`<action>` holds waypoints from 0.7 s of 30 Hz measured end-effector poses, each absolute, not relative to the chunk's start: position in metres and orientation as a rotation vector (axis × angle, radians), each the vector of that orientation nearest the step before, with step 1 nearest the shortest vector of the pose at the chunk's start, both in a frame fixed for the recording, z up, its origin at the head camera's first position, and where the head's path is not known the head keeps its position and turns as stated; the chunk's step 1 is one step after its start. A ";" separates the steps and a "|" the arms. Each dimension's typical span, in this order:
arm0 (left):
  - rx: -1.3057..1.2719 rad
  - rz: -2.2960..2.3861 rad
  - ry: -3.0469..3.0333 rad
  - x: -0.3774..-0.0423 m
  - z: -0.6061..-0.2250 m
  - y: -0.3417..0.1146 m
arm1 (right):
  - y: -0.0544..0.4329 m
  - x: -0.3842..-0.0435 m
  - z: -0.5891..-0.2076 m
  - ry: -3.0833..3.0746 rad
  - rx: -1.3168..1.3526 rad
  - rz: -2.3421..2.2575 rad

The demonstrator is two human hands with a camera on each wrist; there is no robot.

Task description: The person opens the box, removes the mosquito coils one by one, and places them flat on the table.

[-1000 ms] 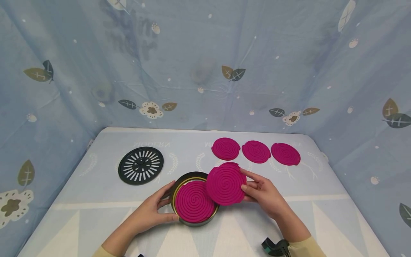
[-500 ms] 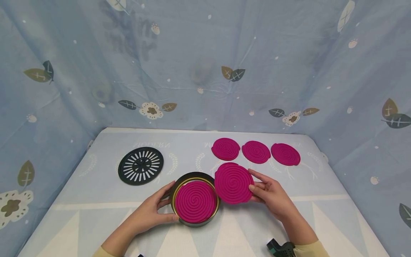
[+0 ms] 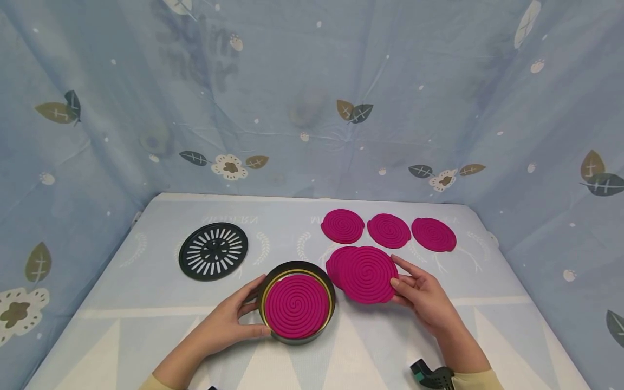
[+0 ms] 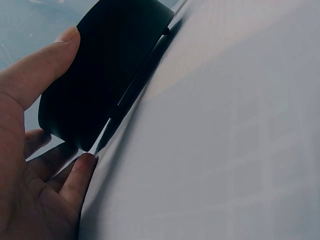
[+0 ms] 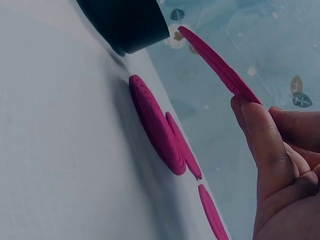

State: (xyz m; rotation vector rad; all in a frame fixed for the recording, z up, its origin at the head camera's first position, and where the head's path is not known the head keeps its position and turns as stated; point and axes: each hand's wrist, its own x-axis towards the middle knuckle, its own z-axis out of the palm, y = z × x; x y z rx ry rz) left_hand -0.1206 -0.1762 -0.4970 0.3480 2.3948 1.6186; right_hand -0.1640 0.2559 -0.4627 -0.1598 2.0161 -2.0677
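Observation:
My right hand [image 3: 421, 298] pinches a magenta spiral coaster [image 3: 369, 275] by its right edge, between thumb and fingers. In the right wrist view this coaster [image 5: 217, 62] is held tilted above the table. Behind it, a second magenta coaster [image 3: 333, 265] lies on the table, partly covered in the head view; side-on it looks thick, perhaps a stack. My left hand [image 3: 234, 314] grips the left side of a round black coaster holder [image 3: 297, 265] with a gold ring inside its rim. Another magenta coaster [image 3: 296, 306] sits in the holder. In the left wrist view, thumb and fingers span the holder's dark wall [image 4: 105, 70].
Three magenta coasters form a row at the back right: a left one [image 3: 343, 226], a middle one [image 3: 389, 231] and a right one [image 3: 434, 234]. At the back left lies a black slotted disc [image 3: 213, 252]. Blue printed cloth [image 3: 312, 65] hangs around the table.
My right hand has moved right and slightly back with its coaster, away from the holder. More of the coaster lying behind it now shows. The left hand and holder have stayed put.

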 end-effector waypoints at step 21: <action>0.366 1.613 2.404 -0.122 -0.499 -0.177 | 0.283 -0.163 -0.473 1.958 -0.126 -2.224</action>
